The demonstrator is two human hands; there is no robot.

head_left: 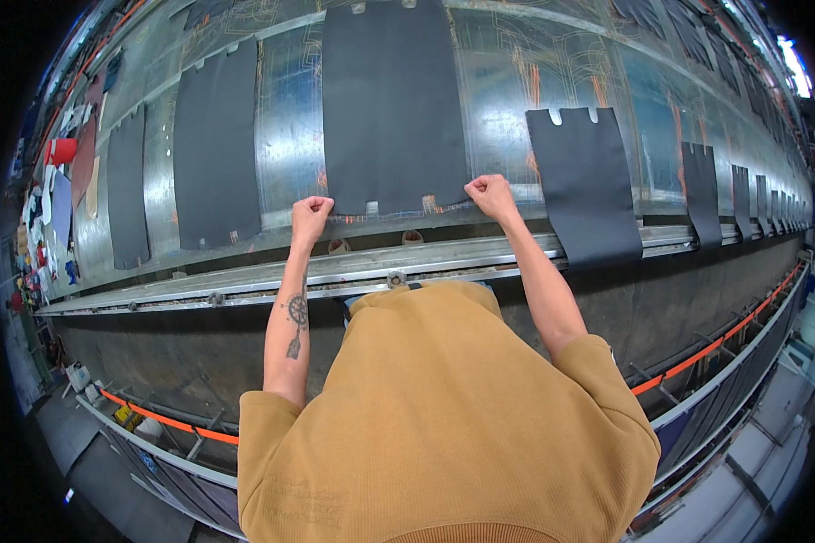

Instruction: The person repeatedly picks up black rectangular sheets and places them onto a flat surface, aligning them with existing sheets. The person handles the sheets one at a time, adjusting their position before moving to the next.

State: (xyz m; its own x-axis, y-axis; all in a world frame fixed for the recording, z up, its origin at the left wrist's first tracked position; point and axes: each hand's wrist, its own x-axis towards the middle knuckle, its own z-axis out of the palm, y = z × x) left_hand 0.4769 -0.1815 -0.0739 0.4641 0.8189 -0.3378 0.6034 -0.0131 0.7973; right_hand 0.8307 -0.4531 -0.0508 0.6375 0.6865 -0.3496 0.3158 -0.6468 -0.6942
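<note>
A large dark grey fabric panel (394, 109) lies in front of me on a long, shiny metal table (290, 127). Its near edge has two small square notches, with more cut-outs at its far end. My left hand (311, 219) pinches the near left corner, fingers closed. At the near right corner, my right hand (492, 197) grips the cloth in the same way. Between my hands the near edge sags slightly, close to the table's front rail (335, 271).
To the right, another dark panel (589, 181) hangs over the front rail, with several smaller-looking panels beyond it. Another panel (215, 149) lies flat at left. Farther left are a red container (61, 151) and loose cloths. An orange-striped railing (167, 425) runs behind me.
</note>
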